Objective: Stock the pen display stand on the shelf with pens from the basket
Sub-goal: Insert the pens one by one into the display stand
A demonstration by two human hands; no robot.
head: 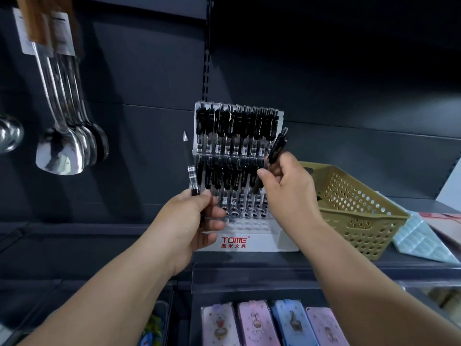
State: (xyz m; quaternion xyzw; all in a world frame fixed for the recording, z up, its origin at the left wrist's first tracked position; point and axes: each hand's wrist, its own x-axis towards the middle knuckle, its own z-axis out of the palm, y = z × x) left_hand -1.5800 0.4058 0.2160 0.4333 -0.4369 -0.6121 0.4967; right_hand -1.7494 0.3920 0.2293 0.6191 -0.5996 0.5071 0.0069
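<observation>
My left grip (197,218) clasps a clear-barrelled black pen (190,168), tip up, kept spare. My right grip (287,186) pinches a second black pen (277,146), tilted toward the clear acrylic display stand (274,242) on the dark shelf (349,267), ready to slot. Tan perforated plastic basket (354,208) just beside.

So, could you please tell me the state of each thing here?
pen display stand: upright on shelf, back tiers filled, front holes empty.
left hand: grips upright pen, tip up.
right hand: grips tilted pen.
basket: upright on shelf, right of stand.

Each hand (193,216) (287,186) grips a pen (190,168) (275,148) before the display stand (277,239).
</observation>
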